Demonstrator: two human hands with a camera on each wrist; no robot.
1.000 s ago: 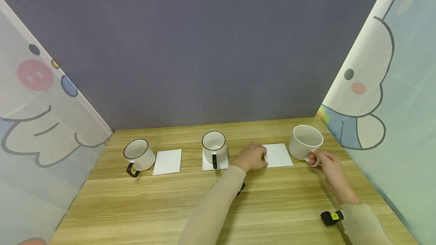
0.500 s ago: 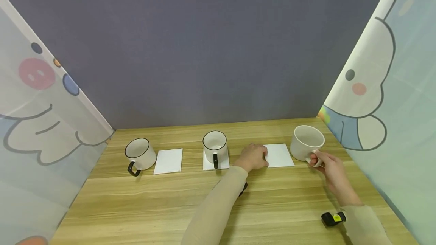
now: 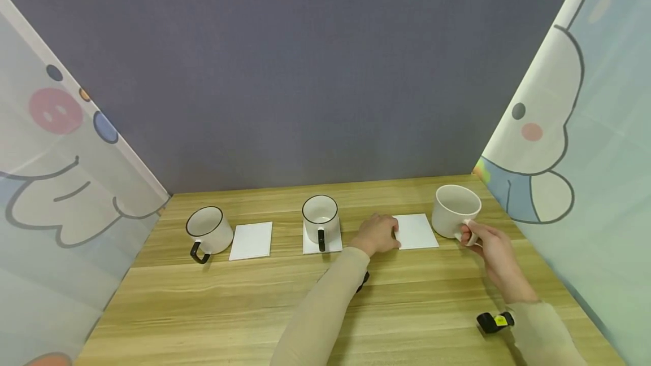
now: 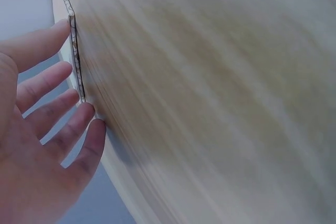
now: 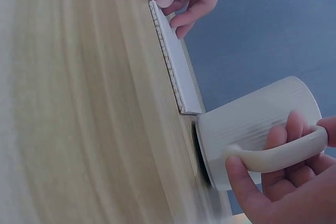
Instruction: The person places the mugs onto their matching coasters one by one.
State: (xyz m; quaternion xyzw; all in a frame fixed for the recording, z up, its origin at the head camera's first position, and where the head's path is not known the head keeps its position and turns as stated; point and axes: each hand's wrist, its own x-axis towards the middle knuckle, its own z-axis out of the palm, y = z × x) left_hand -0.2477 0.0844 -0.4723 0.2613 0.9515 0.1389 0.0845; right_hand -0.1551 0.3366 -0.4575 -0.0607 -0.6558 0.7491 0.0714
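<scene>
My right hand [image 3: 495, 253] grips a plain white mug [image 3: 452, 210] by its handle, fingers through the loop. In the right wrist view the mug [image 5: 252, 124] shows a ribbed side, and a dark shadow runs along its base close over the wood. Just left of the mug lies a square white coaster [image 3: 417, 231] with a corrugated edge. At this coaster's left side is my left hand [image 3: 377, 234]. In the left wrist view the left hand's fingers [image 4: 58, 140] are loosely spread, with the thumb and fingertips right at the coaster's edge [image 4: 75, 51].
A black-rimmed white mug [image 3: 320, 222] stands on another coaster [image 3: 310, 248] left of my left hand. A second black-rimmed mug [image 3: 209, 233] stands on the wooden table [image 3: 229, 309] at far left, beside a bare coaster [image 3: 251, 240]. Grey and printed cloth panels surround the table.
</scene>
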